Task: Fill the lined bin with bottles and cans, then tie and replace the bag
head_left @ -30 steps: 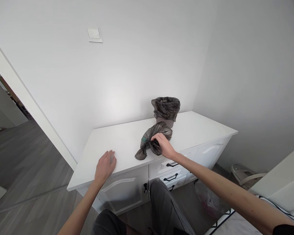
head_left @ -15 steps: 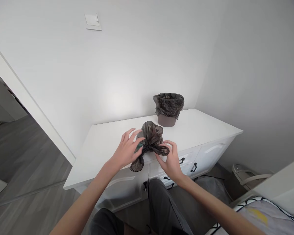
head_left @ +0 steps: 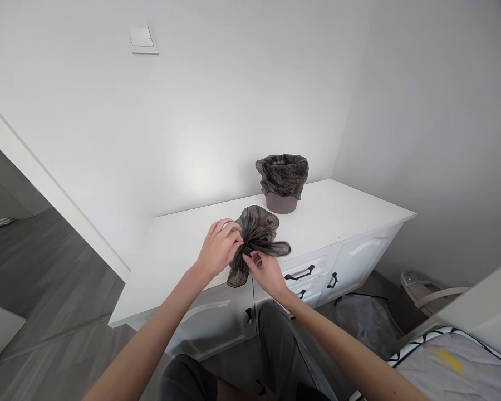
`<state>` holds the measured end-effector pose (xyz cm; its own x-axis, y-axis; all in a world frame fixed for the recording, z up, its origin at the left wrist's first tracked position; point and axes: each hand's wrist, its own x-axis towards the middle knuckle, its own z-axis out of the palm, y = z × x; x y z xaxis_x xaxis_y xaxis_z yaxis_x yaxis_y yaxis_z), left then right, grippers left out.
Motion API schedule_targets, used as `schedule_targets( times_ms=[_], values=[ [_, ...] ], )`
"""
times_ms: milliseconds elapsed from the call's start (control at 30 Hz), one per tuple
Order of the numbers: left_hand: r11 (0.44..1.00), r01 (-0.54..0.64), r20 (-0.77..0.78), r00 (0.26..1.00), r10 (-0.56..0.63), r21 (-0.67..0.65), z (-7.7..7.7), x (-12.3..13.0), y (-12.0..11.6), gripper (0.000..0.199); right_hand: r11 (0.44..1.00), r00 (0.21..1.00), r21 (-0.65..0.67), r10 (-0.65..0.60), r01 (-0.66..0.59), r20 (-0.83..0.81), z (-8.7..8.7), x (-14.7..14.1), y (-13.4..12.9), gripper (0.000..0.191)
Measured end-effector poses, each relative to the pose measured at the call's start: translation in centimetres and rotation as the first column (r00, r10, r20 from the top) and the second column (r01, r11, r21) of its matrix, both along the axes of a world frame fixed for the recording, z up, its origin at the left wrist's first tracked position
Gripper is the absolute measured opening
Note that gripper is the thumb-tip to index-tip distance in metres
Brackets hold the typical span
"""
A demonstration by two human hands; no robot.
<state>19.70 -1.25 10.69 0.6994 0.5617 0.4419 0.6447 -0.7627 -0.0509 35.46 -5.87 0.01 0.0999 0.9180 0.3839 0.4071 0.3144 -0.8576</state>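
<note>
A filled black garbage bag (head_left: 258, 220), thin and see-through, rests at the front edge of the white cabinet top. Its neck is gathered into a knot, with one loose end pointing right and another hanging down over the edge. My left hand (head_left: 221, 245) pinches the bag at the left of the knot, fingers curled. From below right, my right hand (head_left: 268, 272) grips the plastic just under the knot with thumb and fingertips. Part of the knot is hidden behind my fingers.
Behind the bag stands a brown trash can (head_left: 281, 203) lined with a black bag. The white cabinet (head_left: 338, 223) has dark handles. A lidded bin (head_left: 417, 301) is on the floor at right, near a mattress (head_left: 451, 362). A light switch (head_left: 143, 39) is on the wall.
Both hands have closed in on the knot. My right hand has moved left from the bag's right loose end to beneath the knot, and my left fingers have curled onto the plastic.
</note>
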Motion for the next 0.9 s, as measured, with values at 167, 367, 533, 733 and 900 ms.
schedule_targets(
  times_ms=[167, 367, 533, 733, 900],
  values=[
    [0.965, -0.233, 0.331, 0.907, 0.260, -0.117, -0.7, -2.5, 1.1, 0.015, 0.992, 0.993, 0.114, 0.035, -0.047, 0.109, 0.1, 2.3, -1.9, 0.033],
    [0.831, -0.379, 0.505, 0.665, 0.550, -0.407, -1.8, -4.9, 2.8, 0.021, 0.993, 0.984, 0.114, -0.018, -0.002, 0.177, -4.0, 4.4, -2.7, 0.015],
    [0.963, -0.252, 0.320, 0.908, 0.270, -0.097, -0.9, -4.0, 0.7, 0.051, 0.993, 0.953, 0.097, 0.030, -0.062, 0.303, -4.2, 3.2, -1.8, 0.048],
    [0.986, -0.165, -0.013, 0.986, 0.165, 0.037, -1.6, -5.1, 1.5, 0.019, 0.990, 0.809, 0.095, 0.026, -0.101, 0.587, -1.6, 0.6, 0.0, 0.024],
    [0.967, -0.255, 0.029, 0.967, 0.255, 0.000, -2.9, -8.5, 2.0, 0.025, 0.988, 0.803, 0.067, 0.071, -0.138, 0.592, -0.4, 0.5, 0.2, 0.010]
  ],
)
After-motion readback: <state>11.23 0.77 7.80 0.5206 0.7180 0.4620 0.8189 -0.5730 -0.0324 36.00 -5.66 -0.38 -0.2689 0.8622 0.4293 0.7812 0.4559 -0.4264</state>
